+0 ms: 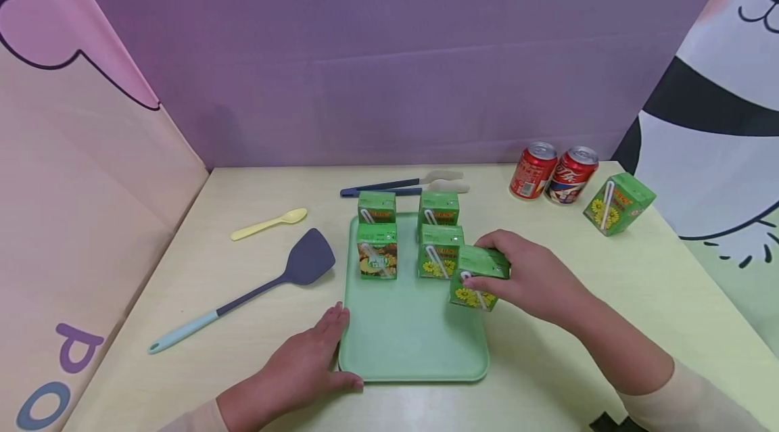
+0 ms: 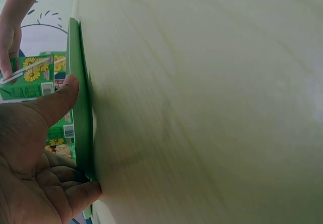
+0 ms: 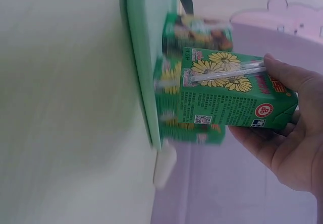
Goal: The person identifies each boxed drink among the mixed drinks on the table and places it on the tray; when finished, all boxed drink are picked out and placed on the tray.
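My right hand (image 1: 535, 276) grips a green drink carton (image 3: 227, 88) with yellow flowers and a straw on its side, thumb on one face and fingers on the opposite one. In the head view this carton is slightly tilted over the right side of a light green tray (image 1: 414, 344). On the tray's far half stand several similar cartons in two columns, among them a left front carton (image 1: 377, 253) and a right front carton (image 1: 439, 253). My left hand (image 1: 304, 361) rests against the tray's near left corner, fingers along the left side and thumb (image 2: 63, 98) at the near rim.
Two red cans (image 1: 533, 172) and another green carton (image 1: 619, 203) stand at the far right. Tongs (image 1: 402, 187) lie behind the tray. Left of it are a dark spatula (image 1: 310, 257) with a light blue handle and a yellow spoon (image 1: 270, 224). A purple backdrop (image 1: 389, 53) rises behind the table.
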`<control>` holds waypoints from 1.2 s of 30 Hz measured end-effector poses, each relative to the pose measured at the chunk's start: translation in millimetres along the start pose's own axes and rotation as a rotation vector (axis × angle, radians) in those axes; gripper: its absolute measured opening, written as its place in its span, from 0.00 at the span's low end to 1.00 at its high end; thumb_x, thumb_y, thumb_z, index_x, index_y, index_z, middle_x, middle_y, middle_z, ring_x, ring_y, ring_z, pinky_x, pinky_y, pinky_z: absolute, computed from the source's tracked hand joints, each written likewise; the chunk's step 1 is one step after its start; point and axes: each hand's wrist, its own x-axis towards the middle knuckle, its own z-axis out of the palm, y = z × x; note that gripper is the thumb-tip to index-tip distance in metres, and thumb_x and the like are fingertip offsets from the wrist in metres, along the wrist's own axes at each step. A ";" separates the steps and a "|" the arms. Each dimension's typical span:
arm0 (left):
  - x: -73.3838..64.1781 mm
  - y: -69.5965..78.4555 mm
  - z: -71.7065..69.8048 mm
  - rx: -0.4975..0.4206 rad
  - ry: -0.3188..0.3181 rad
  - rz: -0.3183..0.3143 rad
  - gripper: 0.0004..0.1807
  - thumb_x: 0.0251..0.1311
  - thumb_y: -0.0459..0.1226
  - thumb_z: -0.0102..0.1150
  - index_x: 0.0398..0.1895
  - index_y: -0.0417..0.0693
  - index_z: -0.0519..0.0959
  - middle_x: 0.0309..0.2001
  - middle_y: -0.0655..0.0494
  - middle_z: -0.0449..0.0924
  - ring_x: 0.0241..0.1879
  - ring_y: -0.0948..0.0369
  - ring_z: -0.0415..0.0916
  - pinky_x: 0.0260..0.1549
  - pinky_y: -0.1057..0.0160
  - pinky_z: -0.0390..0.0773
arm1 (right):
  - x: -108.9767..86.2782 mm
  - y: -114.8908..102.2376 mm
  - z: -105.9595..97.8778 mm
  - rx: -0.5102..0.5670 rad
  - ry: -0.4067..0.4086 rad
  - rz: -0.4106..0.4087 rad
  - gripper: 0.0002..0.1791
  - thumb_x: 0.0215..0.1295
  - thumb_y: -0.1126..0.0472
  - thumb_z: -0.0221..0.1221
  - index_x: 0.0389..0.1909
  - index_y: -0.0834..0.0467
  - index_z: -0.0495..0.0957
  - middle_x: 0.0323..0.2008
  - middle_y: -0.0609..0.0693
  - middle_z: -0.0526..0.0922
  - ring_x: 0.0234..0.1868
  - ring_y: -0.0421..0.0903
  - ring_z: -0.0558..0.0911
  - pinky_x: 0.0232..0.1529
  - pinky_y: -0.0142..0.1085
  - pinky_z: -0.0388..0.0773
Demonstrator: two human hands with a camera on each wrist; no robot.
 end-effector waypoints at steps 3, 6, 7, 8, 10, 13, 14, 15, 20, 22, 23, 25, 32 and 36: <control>0.3 -0.3 0.4 0.000 0.000 -0.002 0.59 0.48 0.62 0.69 0.74 0.36 0.57 0.76 0.40 0.52 0.74 0.47 0.54 0.62 0.46 0.71 | 2.3 -11.7 11.6 0.028 -0.026 -0.023 0.34 0.52 0.32 0.66 0.52 0.50 0.74 0.41 0.41 0.80 0.38 0.40 0.77 0.38 0.36 0.77; 0.5 -0.2 0.3 -0.005 -0.002 -0.008 0.59 0.47 0.62 0.69 0.75 0.37 0.57 0.76 0.40 0.52 0.74 0.47 0.54 0.62 0.45 0.71 | 6.2 -22.8 23.2 0.042 -0.048 -0.056 0.33 0.52 0.33 0.67 0.52 0.49 0.74 0.43 0.40 0.80 0.38 0.39 0.78 0.38 0.35 0.78; 0.5 -0.1 0.2 -0.008 -0.003 -0.011 0.59 0.47 0.62 0.69 0.75 0.37 0.56 0.76 0.40 0.52 0.74 0.47 0.55 0.62 0.45 0.71 | 7.6 -26.3 26.9 0.040 -0.049 -0.072 0.33 0.52 0.34 0.68 0.52 0.49 0.75 0.44 0.40 0.80 0.39 0.39 0.78 0.39 0.36 0.78; 0.6 0.1 -0.1 -0.009 -0.003 -0.014 0.59 0.47 0.62 0.69 0.75 0.37 0.56 0.76 0.40 0.52 0.74 0.47 0.55 0.62 0.45 0.71 | 9.2 -29.9 30.5 0.043 -0.059 -0.081 0.33 0.52 0.34 0.68 0.52 0.49 0.75 0.44 0.40 0.80 0.39 0.39 0.78 0.39 0.36 0.78; 0.5 0.5 -0.6 -0.014 -0.001 -0.016 0.59 0.47 0.62 0.70 0.75 0.37 0.56 0.76 0.40 0.52 0.74 0.47 0.55 0.62 0.45 0.71 | 12.6 -36.8 37.6 0.049 -0.075 -0.098 0.33 0.51 0.33 0.67 0.51 0.49 0.75 0.43 0.39 0.80 0.38 0.38 0.78 0.39 0.36 0.77; 0.1 1.4 -1.7 -0.015 0.003 -0.015 0.59 0.47 0.61 0.70 0.75 0.37 0.56 0.76 0.40 0.52 0.74 0.47 0.56 0.62 0.45 0.71 | 17.9 -47.4 47.2 0.044 -0.088 -0.122 0.32 0.51 0.33 0.67 0.51 0.48 0.76 0.43 0.38 0.80 0.39 0.36 0.78 0.41 0.37 0.78; -0.1 1.6 -1.9 -0.014 0.005 -0.012 0.59 0.47 0.61 0.70 0.75 0.37 0.56 0.76 0.40 0.53 0.74 0.46 0.56 0.61 0.45 0.71 | 19.8 -51.0 49.9 0.049 -0.095 -0.127 0.32 0.51 0.33 0.67 0.51 0.48 0.76 0.42 0.37 0.80 0.38 0.36 0.77 0.41 0.36 0.78; -0.2 1.7 -2.1 -0.013 0.008 -0.009 0.59 0.47 0.61 0.70 0.75 0.37 0.56 0.76 0.39 0.53 0.73 0.46 0.56 0.61 0.45 0.71 | 21.6 -54.5 52.7 0.046 -0.093 -0.140 0.31 0.51 0.33 0.68 0.51 0.47 0.76 0.43 0.37 0.80 0.39 0.36 0.78 0.42 0.37 0.79; -0.9 1.5 -1.9 -0.018 0.016 -0.003 0.59 0.47 0.61 0.71 0.74 0.37 0.57 0.75 0.39 0.54 0.72 0.46 0.58 0.60 0.46 0.73 | 29.9 -70.1 63.8 0.016 -0.093 -0.192 0.30 0.52 0.35 0.68 0.52 0.47 0.76 0.46 0.38 0.81 0.44 0.36 0.79 0.47 0.37 0.80; -0.7 0.9 -1.5 -0.021 0.022 -0.001 0.59 0.47 0.60 0.71 0.74 0.37 0.57 0.75 0.39 0.54 0.72 0.46 0.59 0.59 0.46 0.73 | 32.8 -75.3 67.4 0.004 -0.096 -0.201 0.31 0.53 0.36 0.68 0.53 0.47 0.76 0.48 0.39 0.81 0.47 0.37 0.80 0.49 0.38 0.80; -0.5 0.6 -1.2 -0.020 0.027 0.001 0.59 0.47 0.60 0.71 0.74 0.37 0.57 0.75 0.39 0.54 0.72 0.46 0.59 0.59 0.46 0.73 | 34.2 -77.3 69.2 -0.004 -0.100 -0.203 0.31 0.53 0.36 0.68 0.54 0.48 0.76 0.49 0.40 0.81 0.48 0.38 0.81 0.49 0.39 0.80; 0.0 -0.1 -0.6 -0.020 0.035 0.005 0.59 0.46 0.60 0.71 0.74 0.37 0.57 0.75 0.39 0.55 0.72 0.46 0.59 0.59 0.46 0.73 | 36.6 -81.1 72.3 -0.015 -0.110 -0.206 0.32 0.54 0.35 0.67 0.55 0.49 0.75 0.51 0.41 0.81 0.49 0.39 0.81 0.50 0.39 0.80; 1.3 -1.0 0.6 -0.021 0.048 0.013 0.59 0.46 0.59 0.72 0.75 0.37 0.56 0.74 0.38 0.56 0.72 0.46 0.60 0.58 0.46 0.74 | 40.5 -86.1 81.5 -0.029 -0.138 -0.201 0.34 0.55 0.35 0.66 0.58 0.50 0.74 0.54 0.43 0.81 0.47 0.40 0.81 0.47 0.38 0.80; 0.8 -0.9 0.5 -0.020 0.047 0.006 0.59 0.46 0.60 0.72 0.75 0.37 0.56 0.74 0.39 0.56 0.72 0.46 0.59 0.58 0.46 0.74 | 41.2 -86.3 85.1 -0.030 -0.122 -0.214 0.34 0.56 0.34 0.65 0.58 0.50 0.74 0.53 0.43 0.80 0.46 0.40 0.81 0.47 0.38 0.80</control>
